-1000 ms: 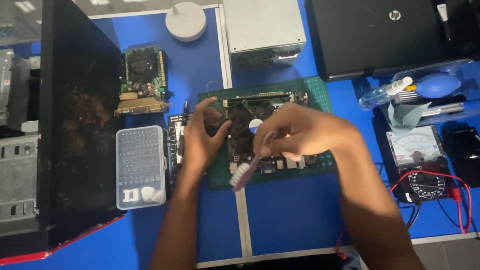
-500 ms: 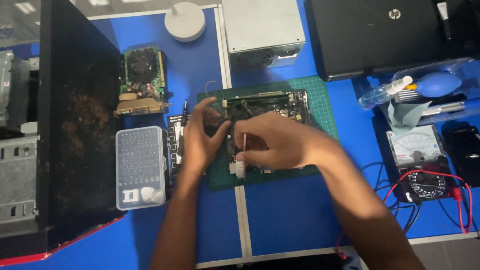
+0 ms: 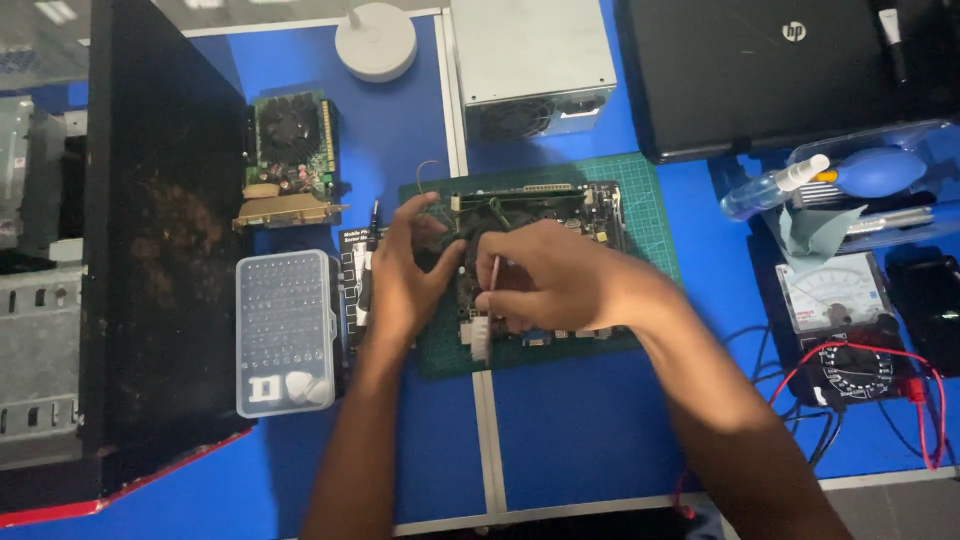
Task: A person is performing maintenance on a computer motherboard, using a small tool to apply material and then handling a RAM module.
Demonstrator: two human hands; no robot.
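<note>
Blue surface [image 3: 560,430] up front, with both forearms coming in from the bottom edge and meeting over the motherboard [image 3: 545,270], which sits on a green cutting mat [image 3: 650,200] with its long axis running left to right. Right hand [image 3: 555,280] is pinched around a thin screwdriver [image 3: 494,272] held pretty much upright, tip down on the board's middle, so it's the closer hand to the work. Left hand [image 3: 405,275] is curled on the board's left edge, fingers bent around it, bracing. Hands are nearly touching. Just left of them is a clear bit case [image 3: 285,330], then a graphics card [image 3: 290,160]. Farther back there's a grey power supply [image 3: 530,60] and a black laptop [image 3: 780,70].
</note>
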